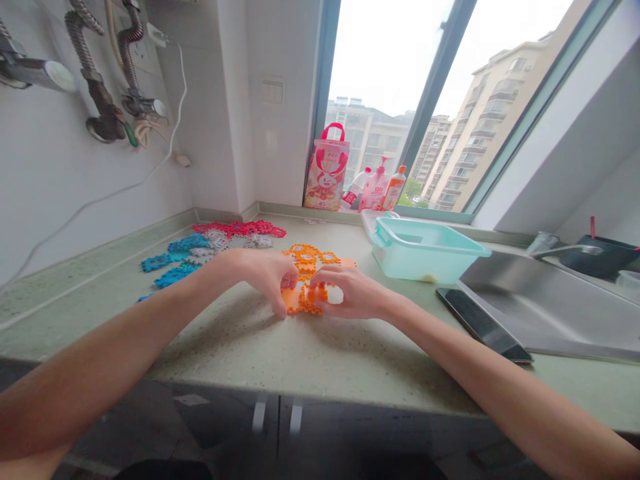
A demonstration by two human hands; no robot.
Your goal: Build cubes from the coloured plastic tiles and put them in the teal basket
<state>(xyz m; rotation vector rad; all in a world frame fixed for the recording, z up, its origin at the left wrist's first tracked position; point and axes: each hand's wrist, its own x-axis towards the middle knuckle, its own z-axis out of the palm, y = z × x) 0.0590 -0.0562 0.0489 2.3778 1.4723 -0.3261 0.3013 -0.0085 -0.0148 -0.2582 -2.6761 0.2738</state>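
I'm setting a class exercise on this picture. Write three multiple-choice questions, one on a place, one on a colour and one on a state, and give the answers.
1. Where is the teal plastic tub?
A. On the windowsill
B. On the counter beside the steel sink
C. On the floor

2. What colour are the interlocking plastic tiles at the left hand and right hand?
A. Red
B. Blue
C. Orange

3. What is the state of the dark phone?
A. Held in the right hand
B. Lying flat on the counter
C. Standing upright on the windowsill

Answers:
1. B: the tub stands on the counter next to the sink.
2. C: both hands touch orange tiles.
3. B: the phone lies flat, with neither hand on it.
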